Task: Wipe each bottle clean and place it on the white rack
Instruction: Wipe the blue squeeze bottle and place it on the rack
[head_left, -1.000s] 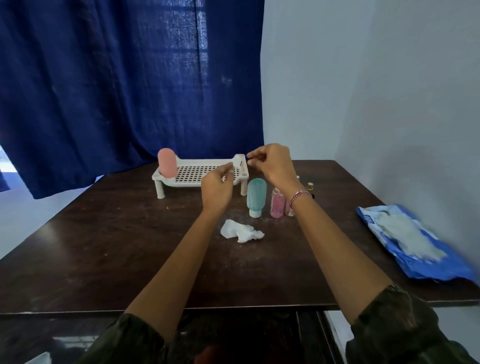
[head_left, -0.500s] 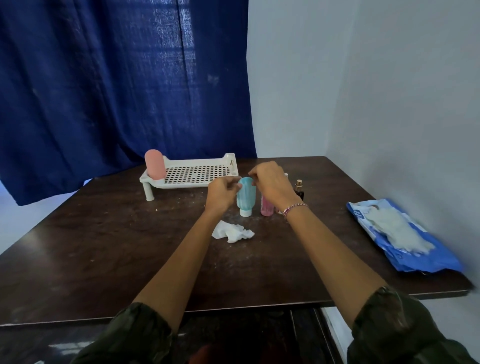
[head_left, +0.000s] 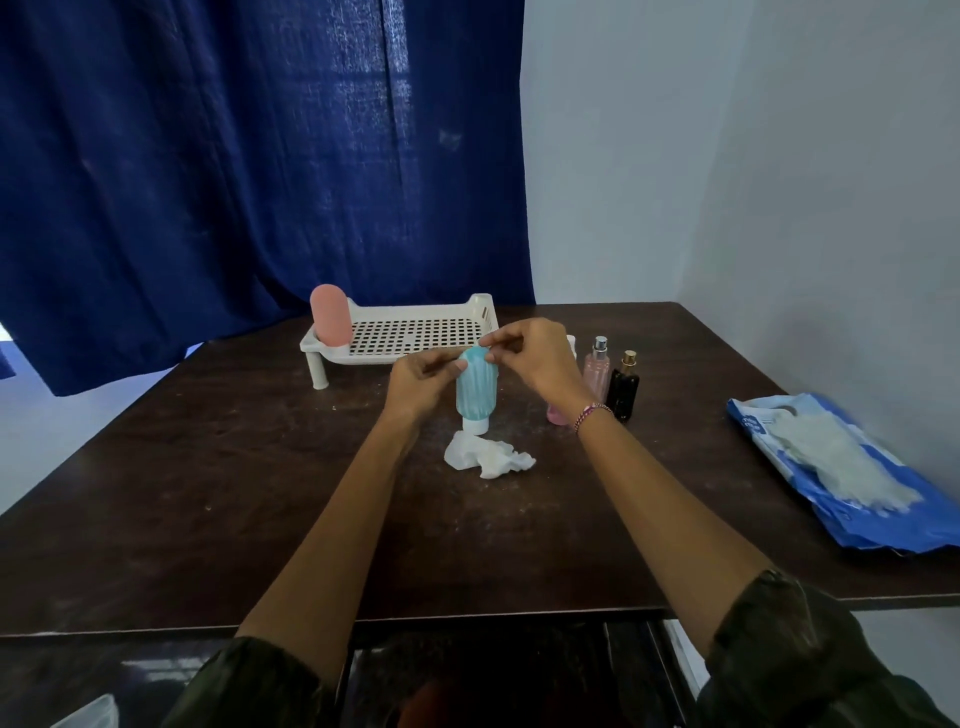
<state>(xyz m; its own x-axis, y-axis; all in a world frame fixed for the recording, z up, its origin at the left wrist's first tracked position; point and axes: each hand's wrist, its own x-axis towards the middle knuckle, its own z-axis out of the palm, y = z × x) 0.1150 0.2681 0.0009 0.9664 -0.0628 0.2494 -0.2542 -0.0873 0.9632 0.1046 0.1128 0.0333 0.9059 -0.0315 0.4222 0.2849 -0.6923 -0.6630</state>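
Observation:
A teal bottle (head_left: 475, 396) stands cap-down on the dark table (head_left: 260, 493), in front of the white rack (head_left: 415, 332). My left hand (head_left: 422, 380) is at its upper left side, fingers curled and thumb against the bottle. My right hand (head_left: 535, 358) pinches the bottle's rounded top with finger and thumb. A pink bottle (head_left: 328, 322) stands upright on the rack's left end. A crumpled white wipe (head_left: 488, 457) lies on the table just in front of the teal bottle. Right of my right wrist stand a pink spray bottle (head_left: 597, 371) and a black one (head_left: 623, 389).
A blue wipes pack (head_left: 841, 467) with a white sheet on it lies at the table's right edge, close to the wall. A dark blue curtain (head_left: 234, 156) hangs behind the rack. A small white object (head_left: 571, 345) shows behind my right hand.
Both hands came down from in front of the rack, where they were pinched together in the air, onto the top of the teal bottle. The camera has shifted slightly.

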